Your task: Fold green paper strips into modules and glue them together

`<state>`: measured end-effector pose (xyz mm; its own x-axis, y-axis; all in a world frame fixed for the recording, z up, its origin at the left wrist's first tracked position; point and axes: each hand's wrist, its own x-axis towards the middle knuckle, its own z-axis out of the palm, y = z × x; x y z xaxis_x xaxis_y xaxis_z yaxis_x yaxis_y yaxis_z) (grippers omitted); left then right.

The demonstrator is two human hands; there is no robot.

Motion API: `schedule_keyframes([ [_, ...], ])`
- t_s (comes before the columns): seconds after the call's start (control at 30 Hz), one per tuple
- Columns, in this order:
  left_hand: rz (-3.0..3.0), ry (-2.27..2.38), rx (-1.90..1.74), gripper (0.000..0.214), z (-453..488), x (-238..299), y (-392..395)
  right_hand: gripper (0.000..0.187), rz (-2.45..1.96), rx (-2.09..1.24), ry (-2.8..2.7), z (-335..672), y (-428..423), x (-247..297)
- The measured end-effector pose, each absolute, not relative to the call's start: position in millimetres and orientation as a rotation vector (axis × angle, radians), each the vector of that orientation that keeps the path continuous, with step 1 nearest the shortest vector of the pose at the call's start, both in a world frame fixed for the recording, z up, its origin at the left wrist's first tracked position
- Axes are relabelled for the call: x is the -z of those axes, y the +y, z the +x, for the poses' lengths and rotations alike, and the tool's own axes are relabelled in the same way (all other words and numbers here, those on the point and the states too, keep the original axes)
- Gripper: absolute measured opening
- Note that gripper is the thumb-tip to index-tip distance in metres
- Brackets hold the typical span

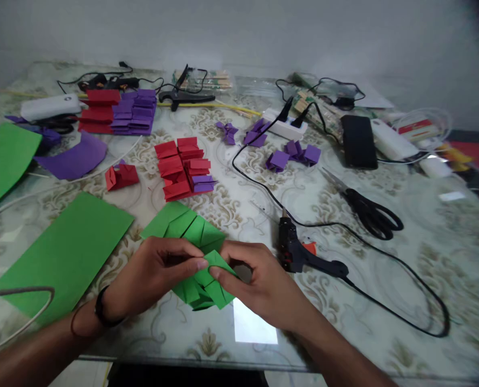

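Note:
Between my two hands is a small folded green paper piece (220, 280), held just above the table's front part. My left hand (154, 271) pinches its left corner with thumb and forefinger. The thumb of my right hand (259, 279) presses on its face, the fingers hidden behind it. More folded green paper pieces (175, 219) lie beyond and beneath my hands; some are partly covered. A flat green sheet (72, 252) rests left of my left hand. Ahead stand rows of folded red paper pieces (179, 166) with a purple one among them, and a single red piece (121, 176).
A glue gun (294, 247) with a looping black cord lies right of my hands, near black-handled scissors (374, 212). Behind are purple folded pieces (278, 160), a power strip (283, 124) and a phone (359, 141). Red and purple stacks (135, 113) stand back left.

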<state>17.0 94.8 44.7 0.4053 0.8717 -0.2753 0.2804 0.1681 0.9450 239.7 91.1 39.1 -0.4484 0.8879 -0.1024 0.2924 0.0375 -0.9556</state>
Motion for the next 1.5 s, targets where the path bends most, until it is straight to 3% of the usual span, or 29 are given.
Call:
schedule_keyframes([
  [0.33,1.411,1.083,-0.626,0.026,15,-47,93,0.037,-1.147,-1.404,-1.804,238,89,-38],
  [0.63,1.400,1.032,-0.603,0.026,15,-45,93,0.025,-1.073,-1.426,-1.739,239,90,-39],
  [1.0,1.355,0.995,-0.458,0.024,20,-42,96,0.031,-1.092,-1.393,-1.813,239,91,-40],
  [1.13,1.440,1.046,-0.423,0.026,23,-36,94,0.014,-1.273,-1.254,-1.831,252,86,-44],
  [1.27,1.550,1.041,-0.391,0.024,29,-33,89,0.021,-1.370,-1.465,-1.741,265,70,-44],
  [1.4,1.638,1.038,-0.434,0.022,31,-34,85,0.011,-1.374,-1.638,-1.548,268,52,-36],
  [1.5,1.759,1.040,-0.594,0.028,27,-37,84,0.017,-1.368,-1.680,-1.343,275,39,-30],
])
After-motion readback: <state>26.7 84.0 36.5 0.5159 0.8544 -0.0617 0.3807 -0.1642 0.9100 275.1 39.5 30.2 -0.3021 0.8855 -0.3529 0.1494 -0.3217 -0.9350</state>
